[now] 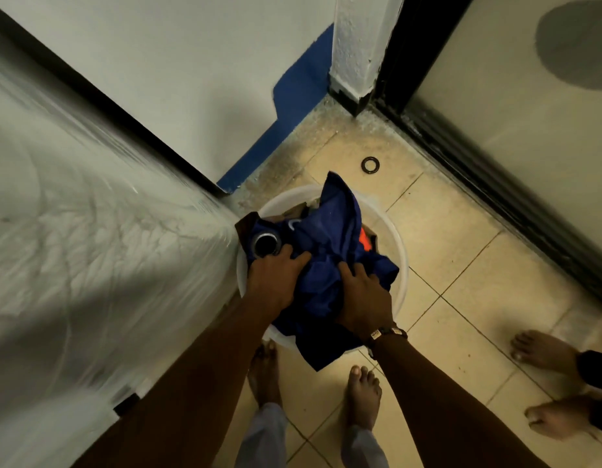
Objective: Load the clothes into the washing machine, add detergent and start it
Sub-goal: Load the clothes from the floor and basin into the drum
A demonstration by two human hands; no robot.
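Note:
A white bucket (396,238) stands on the tiled floor, heaped with clothes. On top lies a dark blue garment (330,231) with an orange patch (366,243) and a white mark. My left hand (276,282) grips the blue cloth at its left side, next to a round dark metal-rimmed thing (266,244) that pokes out of the pile. My right hand (363,295), with a bracelet at the wrist, is closed on the same garment at its right side. The washing machine (90,248), wrapped in clear plastic, fills the left of the view.
My bare feet (362,396) stand just behind the bucket. Another person's bare feet (542,349) are at the right. A black ring (370,164) lies on the floor beyond the bucket. A dark-framed glass door (529,130) closes off the right, a white wall the back.

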